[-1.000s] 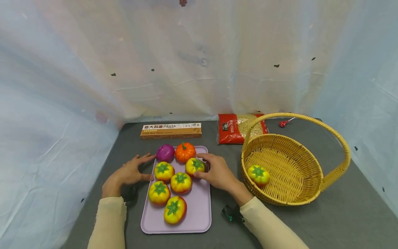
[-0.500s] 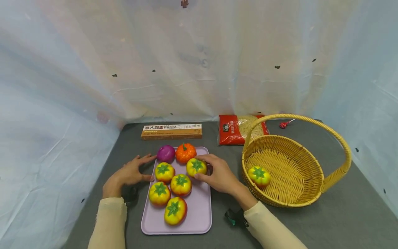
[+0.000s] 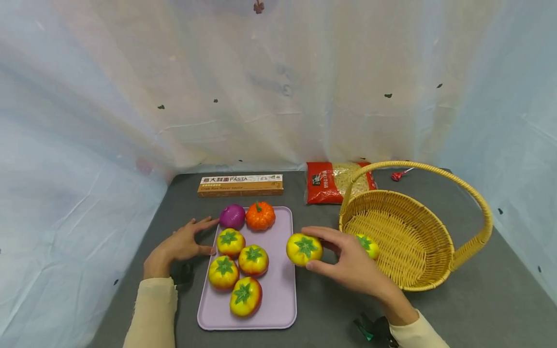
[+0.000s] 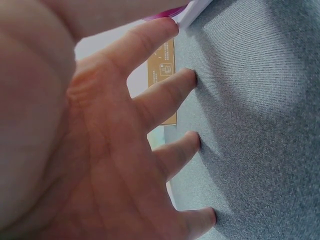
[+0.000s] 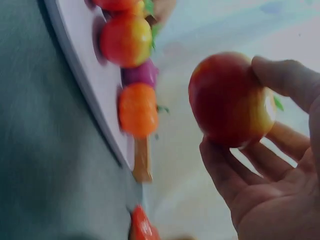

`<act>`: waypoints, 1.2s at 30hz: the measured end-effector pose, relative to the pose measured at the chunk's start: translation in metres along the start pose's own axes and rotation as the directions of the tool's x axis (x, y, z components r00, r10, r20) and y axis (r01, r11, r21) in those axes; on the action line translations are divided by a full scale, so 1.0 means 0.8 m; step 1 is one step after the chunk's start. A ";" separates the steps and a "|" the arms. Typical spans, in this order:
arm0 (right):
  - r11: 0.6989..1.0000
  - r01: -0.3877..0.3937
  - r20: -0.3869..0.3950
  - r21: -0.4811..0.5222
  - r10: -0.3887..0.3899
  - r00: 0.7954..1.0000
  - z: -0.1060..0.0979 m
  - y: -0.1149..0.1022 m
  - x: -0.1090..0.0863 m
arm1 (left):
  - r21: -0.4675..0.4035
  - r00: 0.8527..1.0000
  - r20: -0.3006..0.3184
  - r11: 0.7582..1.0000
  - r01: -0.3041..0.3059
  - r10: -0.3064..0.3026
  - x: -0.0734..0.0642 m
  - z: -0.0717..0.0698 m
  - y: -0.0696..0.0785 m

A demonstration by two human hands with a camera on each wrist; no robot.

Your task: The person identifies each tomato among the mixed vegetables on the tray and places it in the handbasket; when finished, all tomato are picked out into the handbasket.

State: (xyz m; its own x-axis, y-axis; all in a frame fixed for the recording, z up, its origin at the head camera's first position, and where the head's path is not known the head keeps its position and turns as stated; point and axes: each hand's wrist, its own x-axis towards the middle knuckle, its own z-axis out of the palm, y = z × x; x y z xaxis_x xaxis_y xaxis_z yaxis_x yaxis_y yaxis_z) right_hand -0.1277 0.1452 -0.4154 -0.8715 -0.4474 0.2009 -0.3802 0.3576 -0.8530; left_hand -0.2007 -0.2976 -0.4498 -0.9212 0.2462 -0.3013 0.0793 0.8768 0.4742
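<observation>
My right hand (image 3: 354,263) pinches a yellow-and-red tomato (image 3: 304,249) with a green star-shaped top, above the gap between tray and basket. In the right wrist view, thumb and fingers hold this tomato (image 5: 230,100) clear of the table. My left hand (image 3: 184,240) is spread at the left edge of the lilac tray (image 3: 278,299), its index fingertip right by a purple onion (image 3: 232,216). The left wrist view shows the left fingers (image 4: 165,97) apart, tips on the grey cloth. The tray also bears an orange pumpkin (image 3: 260,216) and several similar tomatoes (image 3: 254,260).
A yellow wicker basket (image 3: 391,227) with a tall arched handle stands at the right; another tomato (image 3: 368,245) lies in it, partly hidden by my right hand. Behind are a pasta box (image 3: 241,185), a red pasta bag (image 3: 324,183) and a small red lollipop (image 3: 397,176).
My right hand has lifted the tomato off the tray's right side and carried it right, toward the basket. The left hand stays where it was.
</observation>
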 end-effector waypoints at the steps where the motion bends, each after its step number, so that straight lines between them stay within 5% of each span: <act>1: 1.000 0.001 -0.010 -0.001 -0.001 1.000 -0.007 0.001 -0.008 | 0.000 1.000 0.000 1.000 0.001 -0.001 0.000 0.000 0.000; 8: 0.998 -0.053 -0.070 0.029 0.054 0.996 -0.061 0.010 -0.063 | 0.009 1.000 -0.002 1.000 0.006 -0.006 0.001 0.002 -0.001; 14: 0.998 -0.017 -0.138 -0.057 0.009 0.990 -0.106 0.014 -0.107 | -0.001 1.000 0.004 1.000 0.010 -0.010 0.003 0.001 -0.005; 22: 0.970 -0.134 -0.191 -0.203 0.095 0.977 -0.147 0.029 -0.155 | 0.001 1.000 0.011 1.000 0.018 -0.018 0.005 0.003 -0.007; 31: 0.916 -0.260 -0.205 -0.305 0.203 0.957 -0.161 0.057 -0.171 | 0.006 1.000 0.009 1.000 0.009 -0.009 0.004 0.002 -0.007; 36: 0.912 -0.270 -0.189 -0.310 0.219 0.957 -0.160 0.060 -0.162 | 0.011 1.000 0.006 1.000 0.009 -0.010 0.004 0.002 -0.005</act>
State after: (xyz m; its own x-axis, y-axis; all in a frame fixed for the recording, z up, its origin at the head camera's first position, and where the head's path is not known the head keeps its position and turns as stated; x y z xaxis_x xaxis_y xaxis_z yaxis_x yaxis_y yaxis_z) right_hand -0.0730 0.3255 -0.4208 -0.9760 -0.1953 0.0963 -0.2076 0.7011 -0.6822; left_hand -0.2032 -0.3002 -0.4539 -0.9198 0.2402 -0.3104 0.0749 0.8837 0.4620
